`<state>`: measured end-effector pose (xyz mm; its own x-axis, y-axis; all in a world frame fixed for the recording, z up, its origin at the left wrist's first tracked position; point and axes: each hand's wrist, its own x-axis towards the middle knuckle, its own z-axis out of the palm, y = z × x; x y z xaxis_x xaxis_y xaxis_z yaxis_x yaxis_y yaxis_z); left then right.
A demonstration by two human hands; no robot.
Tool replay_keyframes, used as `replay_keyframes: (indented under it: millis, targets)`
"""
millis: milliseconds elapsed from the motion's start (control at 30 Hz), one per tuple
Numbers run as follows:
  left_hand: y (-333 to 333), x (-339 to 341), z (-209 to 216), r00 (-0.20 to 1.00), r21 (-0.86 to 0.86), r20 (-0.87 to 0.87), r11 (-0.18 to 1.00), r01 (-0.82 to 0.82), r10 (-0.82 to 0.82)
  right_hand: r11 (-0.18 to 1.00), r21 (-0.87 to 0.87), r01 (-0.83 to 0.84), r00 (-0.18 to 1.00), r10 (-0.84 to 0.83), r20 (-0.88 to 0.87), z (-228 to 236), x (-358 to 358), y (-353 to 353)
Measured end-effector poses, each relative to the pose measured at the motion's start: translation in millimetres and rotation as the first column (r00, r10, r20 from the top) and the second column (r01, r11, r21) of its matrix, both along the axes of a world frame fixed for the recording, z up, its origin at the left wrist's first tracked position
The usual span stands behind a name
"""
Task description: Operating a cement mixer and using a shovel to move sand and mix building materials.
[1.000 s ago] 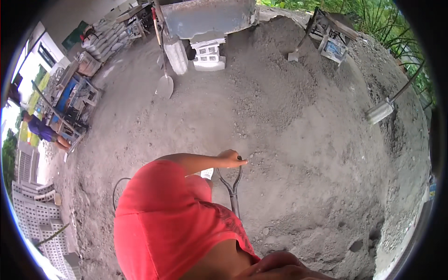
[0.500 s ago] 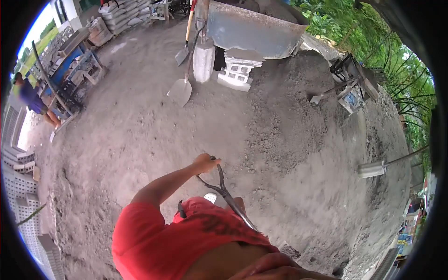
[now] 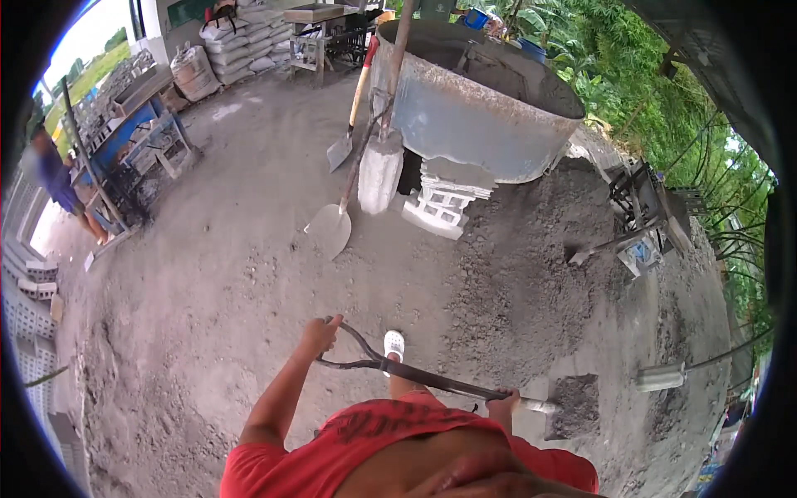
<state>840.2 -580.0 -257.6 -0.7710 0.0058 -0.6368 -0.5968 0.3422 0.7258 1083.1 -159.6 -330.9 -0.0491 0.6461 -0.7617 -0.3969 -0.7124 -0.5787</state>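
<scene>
My left hand (image 3: 320,338) is closed round the split D-shaped grip of a long shovel (image 3: 432,382). Further down the shaft, near the blade, my right hand (image 3: 502,405) wraps round it. The shovel lies nearly level across the front of my body, pointing right. On its square blade rests a heap of grey, sandy material (image 3: 574,407). My white clog (image 3: 394,344) shows on the ground just beyond the shaft.
Ahead stands a big round metal tub (image 3: 477,120) on hollow blocks (image 3: 436,209). Two other shovels (image 3: 330,228) lean by a concrete-footed post (image 3: 382,178). A person (image 3: 60,184) stands at a blue bench far left. Stacked sacks (image 3: 249,51) are behind; a capped pole (image 3: 662,378) is at right.
The shovel has swung up from steep to nearly level, its loaded blade coming into view at right. My left hand moved left and nearer; my right hand now shows. The tub appears closer.
</scene>
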Motion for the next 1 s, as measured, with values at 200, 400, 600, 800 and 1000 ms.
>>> replay_keyframes:
  millis: [200, 400, 600, 800, 1000]
  targets:
    - [71.2, -57.1, -16.1, 0.941, 0.298, 0.17, 0.895, -0.332, 0.293, 0.917, 0.301, -0.261, 0.95, 0.3, -0.091, 143.2, -282.7, 139.1]
    - [171.5, -95.7, -24.7, 0.84, 0.705, 0.543, 0.549, -0.449, -0.009, 0.644, 0.498, -0.581, 0.782, 0.612, 0.121, 261.9, -554.4, 187.5]
    - [71.1, -154.5, 14.7, 0.899, 0.641, 0.337, 0.632, -0.436, 0.279, 0.712, 0.431, -0.555, 0.76, 0.644, -0.085, 210.0, -558.9, 134.0]
    - [-55.9, -116.1, 26.3, 0.938, 0.353, 0.095, 0.87, -0.344, 0.332, 0.92, 0.009, -0.391, 0.907, 0.387, -0.167, 74.1, -343.6, 23.2]
    - [-96.8, -131.9, 11.0, 0.991, 0.215, 0.075, 0.972, 0.091, -0.11, 0.983, -0.175, 0.06, 0.998, -0.053, 0.045, 27.7, -109.7, -94.6]
